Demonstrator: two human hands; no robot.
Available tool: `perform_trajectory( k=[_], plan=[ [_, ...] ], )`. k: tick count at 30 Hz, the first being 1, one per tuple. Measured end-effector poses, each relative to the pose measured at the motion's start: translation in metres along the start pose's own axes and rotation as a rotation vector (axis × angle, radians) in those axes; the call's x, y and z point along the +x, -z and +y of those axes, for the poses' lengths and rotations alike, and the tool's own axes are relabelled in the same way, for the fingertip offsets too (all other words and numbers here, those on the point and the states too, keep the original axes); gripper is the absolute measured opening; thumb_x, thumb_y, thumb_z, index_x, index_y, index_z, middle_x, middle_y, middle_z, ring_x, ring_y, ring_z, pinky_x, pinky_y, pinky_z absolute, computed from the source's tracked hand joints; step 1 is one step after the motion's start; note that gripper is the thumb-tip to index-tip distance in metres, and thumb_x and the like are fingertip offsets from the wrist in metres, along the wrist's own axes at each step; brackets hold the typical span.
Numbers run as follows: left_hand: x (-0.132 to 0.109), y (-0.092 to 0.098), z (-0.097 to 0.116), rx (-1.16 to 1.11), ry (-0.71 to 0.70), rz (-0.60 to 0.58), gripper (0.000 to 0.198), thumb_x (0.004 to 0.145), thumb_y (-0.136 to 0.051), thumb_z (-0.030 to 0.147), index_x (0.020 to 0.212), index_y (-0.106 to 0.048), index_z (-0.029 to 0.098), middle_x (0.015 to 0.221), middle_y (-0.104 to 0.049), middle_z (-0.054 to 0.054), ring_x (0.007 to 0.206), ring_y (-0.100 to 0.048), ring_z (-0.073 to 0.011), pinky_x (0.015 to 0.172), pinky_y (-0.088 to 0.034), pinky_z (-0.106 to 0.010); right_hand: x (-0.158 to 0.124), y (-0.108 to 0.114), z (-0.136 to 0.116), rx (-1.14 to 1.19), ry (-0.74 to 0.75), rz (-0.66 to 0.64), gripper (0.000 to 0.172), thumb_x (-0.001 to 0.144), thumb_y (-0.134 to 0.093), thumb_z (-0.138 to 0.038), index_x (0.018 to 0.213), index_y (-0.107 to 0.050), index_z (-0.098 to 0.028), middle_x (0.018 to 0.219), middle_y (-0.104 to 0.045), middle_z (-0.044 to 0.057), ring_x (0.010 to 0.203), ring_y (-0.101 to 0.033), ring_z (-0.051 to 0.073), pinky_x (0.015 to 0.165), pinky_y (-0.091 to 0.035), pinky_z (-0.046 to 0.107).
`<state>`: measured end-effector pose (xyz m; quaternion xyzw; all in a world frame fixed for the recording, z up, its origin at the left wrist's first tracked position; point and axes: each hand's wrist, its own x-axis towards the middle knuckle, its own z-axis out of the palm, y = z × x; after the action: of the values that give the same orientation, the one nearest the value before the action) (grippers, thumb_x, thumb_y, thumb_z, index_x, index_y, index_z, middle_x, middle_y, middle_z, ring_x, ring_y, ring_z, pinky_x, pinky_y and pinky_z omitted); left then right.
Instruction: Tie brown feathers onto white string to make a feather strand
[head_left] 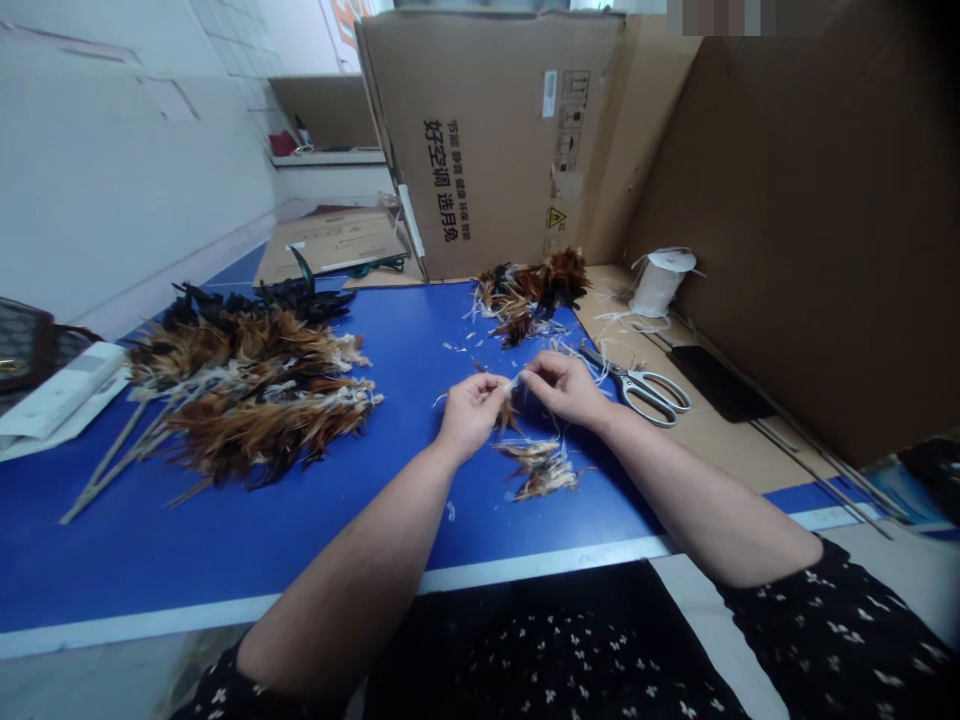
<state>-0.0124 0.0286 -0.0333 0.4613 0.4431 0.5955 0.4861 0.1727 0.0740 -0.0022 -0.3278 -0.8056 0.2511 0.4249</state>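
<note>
The table (225, 540) has a smooth, matt blue top with a pale edge strip. At nine o'clock lies a heap of soft brown and black feathers (255, 395) bound on thin, dry wooden sticks (112, 465). At twelve o'clock stands a matt brown cardboard box (487, 130). At two o'clock lie scissors (645, 388) of shiny metal and a spool (660, 282) of pale, fibrous string. Both sleeves (847, 620) are dark printed cloth.
</note>
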Motion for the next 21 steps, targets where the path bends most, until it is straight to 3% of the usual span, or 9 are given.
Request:
perform_trajectory(
  k=[5,8,13,18,21],
  plan=[
    [0.002,0.0,-0.002,-0.009,-0.007,0.089,0.034,0.071,-0.087,0.039,0.087,-0.073,0.013,0.073,-0.07,-0.003,0.063,-0.059,-0.0106,0.061,-0.046,-0.022,0.007,0.025,0.001,-0.185,-0.126,-0.133,0.043,0.1,-0.052,-0.048,0.075,-0.067,-0.016,0.065,-0.062,0.001,0.061,-0.052,0.014,0.061,-0.04,0.026],
    [0.003,0.0,-0.002,-0.041,0.014,0.128,0.036,0.072,-0.087,0.041,0.087,-0.072,0.013,0.068,-0.066,0.0,0.058,-0.054,-0.0096,0.056,-0.042,-0.021,0.005,0.063,0.002,-0.532,-0.193,-0.241,0.028,0.097,-0.058,-0.039,0.087,-0.073,-0.017,0.079,-0.072,0.006,0.066,-0.059,0.016,0.065,-0.041,0.027],
    [0.003,-0.002,0.0,-0.092,0.078,0.124,0.038,0.069,-0.089,0.044,0.081,-0.069,0.014,0.059,-0.058,0.003,0.052,-0.047,-0.0079,0.051,-0.036,-0.02,-0.024,0.124,0.009,-1.087,-0.384,-0.415,0.028,0.096,-0.055,-0.035,0.09,-0.071,-0.014,0.092,-0.075,0.017,0.076,-0.068,0.025,0.065,-0.04,0.031],
    [0.002,-0.003,0.004,-0.098,0.107,0.125,0.04,0.068,-0.089,0.046,0.078,-0.068,0.013,0.055,-0.054,0.005,0.048,-0.041,-0.0063,0.048,-0.03,-0.019,-0.052,0.143,0.02,-1.101,-0.474,-0.471,0.027,0.091,-0.06,-0.031,0.109,-0.069,-0.013,0.097,-0.076,0.017,0.086,-0.072,0.026,0.07,-0.045,0.03],
    [0.002,-0.002,0.005,-0.104,0.118,0.128,0.04,0.068,-0.089,0.046,0.077,-0.067,0.013,0.053,-0.052,0.006,0.046,-0.039,-0.0057,0.046,-0.027,-0.019,-0.054,0.141,0.024,-1.088,-0.515,-0.459,0.027,0.091,-0.059,-0.036,0.101,-0.071,-0.014,0.097,-0.076,0.018,0.085,-0.072,0.026,0.069,-0.045,0.03]
  ],
)
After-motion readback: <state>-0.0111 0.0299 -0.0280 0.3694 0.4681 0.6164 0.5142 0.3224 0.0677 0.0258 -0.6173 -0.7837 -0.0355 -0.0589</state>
